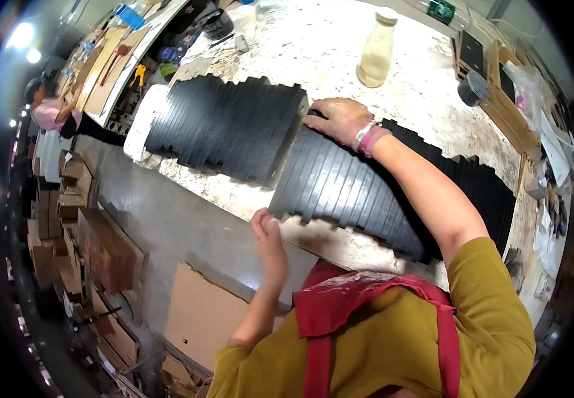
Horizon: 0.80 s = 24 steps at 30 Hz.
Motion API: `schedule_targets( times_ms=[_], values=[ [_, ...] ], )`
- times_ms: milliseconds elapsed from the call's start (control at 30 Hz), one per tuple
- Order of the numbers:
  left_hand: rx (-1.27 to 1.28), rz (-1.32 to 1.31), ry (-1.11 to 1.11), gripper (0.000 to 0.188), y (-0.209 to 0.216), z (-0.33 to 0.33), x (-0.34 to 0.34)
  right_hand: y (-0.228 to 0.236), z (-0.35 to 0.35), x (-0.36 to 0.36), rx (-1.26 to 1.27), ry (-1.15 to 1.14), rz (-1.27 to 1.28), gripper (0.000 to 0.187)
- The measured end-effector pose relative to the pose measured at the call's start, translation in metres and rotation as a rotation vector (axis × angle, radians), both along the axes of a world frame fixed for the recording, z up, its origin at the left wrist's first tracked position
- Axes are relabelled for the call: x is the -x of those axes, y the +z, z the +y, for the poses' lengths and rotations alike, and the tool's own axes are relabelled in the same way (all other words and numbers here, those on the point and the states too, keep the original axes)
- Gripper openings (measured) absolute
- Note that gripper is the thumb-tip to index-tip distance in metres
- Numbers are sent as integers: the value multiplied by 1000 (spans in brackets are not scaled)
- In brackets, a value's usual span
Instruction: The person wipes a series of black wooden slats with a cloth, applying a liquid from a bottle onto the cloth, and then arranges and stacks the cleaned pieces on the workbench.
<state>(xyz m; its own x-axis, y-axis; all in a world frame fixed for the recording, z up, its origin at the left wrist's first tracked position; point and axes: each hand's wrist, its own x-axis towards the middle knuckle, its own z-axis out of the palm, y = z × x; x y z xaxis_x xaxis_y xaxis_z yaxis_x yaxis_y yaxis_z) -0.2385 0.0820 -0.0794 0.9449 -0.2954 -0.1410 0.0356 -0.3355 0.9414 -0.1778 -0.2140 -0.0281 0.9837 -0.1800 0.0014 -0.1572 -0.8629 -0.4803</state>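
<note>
Many narrow black strips lie side by side in two blocks, their ends uneven. The right block (pixel 340 186) is in front of me, and the left block (pixel 224 126) sits beyond a narrow gap. My right hand (pixel 343 119) is bent over the far end of the right block's leftmost strips, thumb on top. At the near end of that same edge, my left hand (pixel 268 232) has its fingers curled against the corner of the end strip. The undersides of both hands' fingers are partly hidden.
The blocks rest on a white, stained worktable (pixel 287 53). A bottle of pale yellowish liquid (pixel 378 50) stands beyond them. A dark cup (pixel 474 89) and a wooden tray (pixel 509 109) are at the right. Cardboard (pixel 201 312) lies low at left; a person (pixel 52 113) works farther off.
</note>
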Motion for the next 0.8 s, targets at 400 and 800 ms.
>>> schedule_targets(
  times_ms=[400,800],
  values=[
    [-399,-203,-535,62,66,-42,-66,30,-184,339,-162,-902,-464,50],
    [-483,-224,-471,77,44,-108,-89,-31,-70,496,-897,-862,-70,89]
  ],
)
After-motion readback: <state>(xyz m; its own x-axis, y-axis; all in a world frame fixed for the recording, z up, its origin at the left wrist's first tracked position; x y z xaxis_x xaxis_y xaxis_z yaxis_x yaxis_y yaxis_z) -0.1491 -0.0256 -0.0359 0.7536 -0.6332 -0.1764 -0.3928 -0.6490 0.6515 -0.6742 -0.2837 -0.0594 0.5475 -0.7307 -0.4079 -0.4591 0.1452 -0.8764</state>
